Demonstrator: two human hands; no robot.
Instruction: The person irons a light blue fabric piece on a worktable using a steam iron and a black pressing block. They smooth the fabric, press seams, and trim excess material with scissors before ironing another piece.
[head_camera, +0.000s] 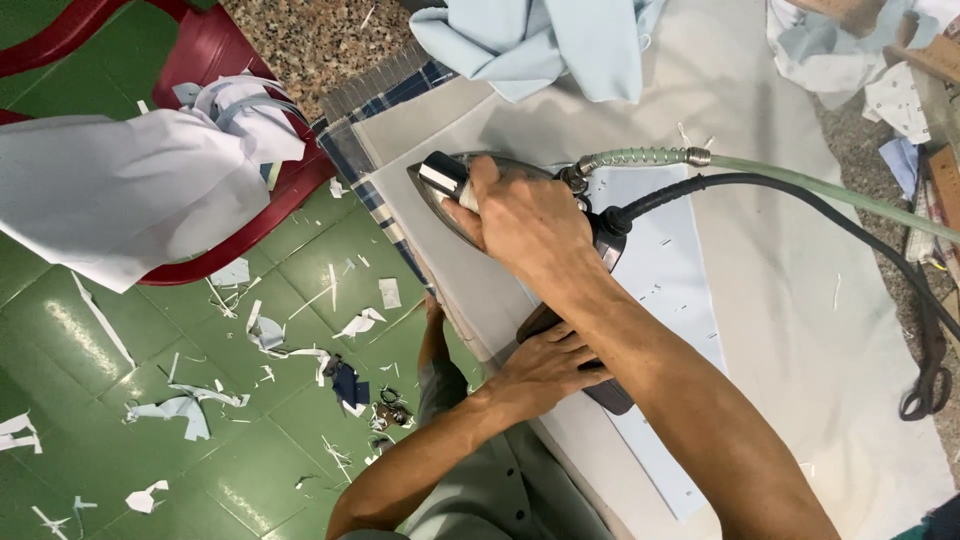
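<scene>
The right hand (525, 215) wraps its fingers around the iron (500, 205), pressing the pale blue cloth (670, 290), while just beside the iron the left hand (545, 365) lies flat, fingers spread, keeping the cloth smooth on the surface (800, 330).

Bare grey cloth (790, 300) lies open right of the iron (470, 190); hoses (800, 190) cross it.

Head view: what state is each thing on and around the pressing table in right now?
Silver steam iron: flat on the table, gripped by the right hand.
Pale blue fabric strip: laid flat, pinned by the left hand.
Dark scissors: lying closed at the table edge.
Red plastic chair: heaped with white cloth.
Green tiled floor: littered with scraps.
</scene>
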